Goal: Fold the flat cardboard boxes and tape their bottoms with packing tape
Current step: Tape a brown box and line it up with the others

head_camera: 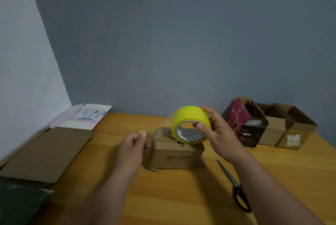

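Small brown cardboard box (175, 155), folded up, sits near the middle of the orange wooden table (181, 197). Dark printed logo and blurred lettering on its near face; a loose flap edge sticks out at the lower left corner. Top face partly hidden by the roll.

Roll of yellow packing tape (190, 124) with a white patterned cardboard core is held just above the box top, axis tilted toward the camera. A clear strip of tape (158, 124) runs from the roll leftward, faintly visible.

Right hand (216, 130): thumb hooked inside the core, fingers curled over the far outer face, clamped on the roll. Forearm enters from the lower right.

Left hand (133, 145): thumb and forefinger pinched together on the free end of the strip, left of the box, other fingers curled. Forearm enters from below centre.

Black-handled scissors (234, 186) lie flat to the right of the box, under the right forearm, blades closed, pointing far.

Far right: black and magenta printed carton (249, 126), open-topped, beside two open brown cardboard boxes (285, 126). Left edge: flat brown cardboard sheets (47, 154), and farther back a flat white carton with a shipping label (85, 115). Dark green item (20, 203) at near left, unclear what. Grey-blue walls meet in a corner at left.
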